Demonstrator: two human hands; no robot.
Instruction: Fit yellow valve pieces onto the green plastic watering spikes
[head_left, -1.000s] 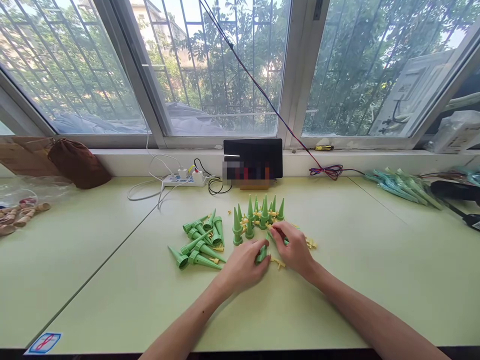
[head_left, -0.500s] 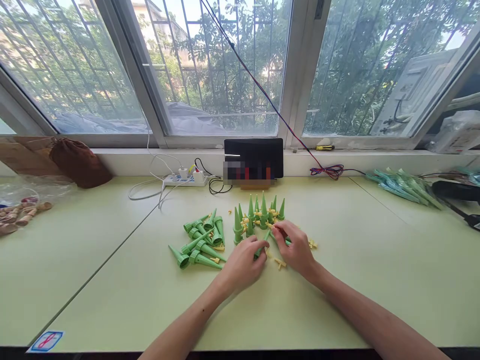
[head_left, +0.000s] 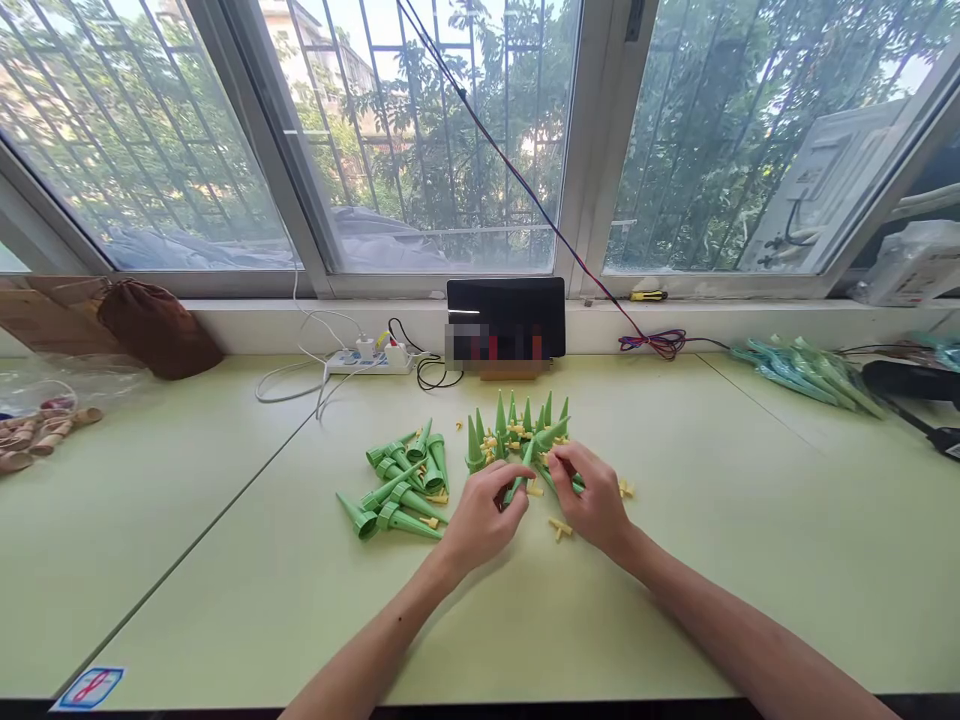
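Note:
My left hand is closed around a slim green plastic plant-watering spike, its tip pointing up and away from me. Close beside it, my right hand pinches a small yellow T-shaped valve, partly covered by the fingers. Just behind both hands stands a cluster of upright green spikes fitted with yellow valves. One green spike leans to the right at the front of that cluster. A loose yellow T-shaped valve lies on the table between my forearms.
Left of my hands lies a pile of green spikes. A tablet stands against the wall behind, near a white power strip. Bundled cables and bagged green items sit at the right rear; a brown pouch is at the left.
A spike that stood upright in the cluster now leans to the right. The spike in my left hand has shifted slightly up and left. My right hand keeps its pinch nearly in place.

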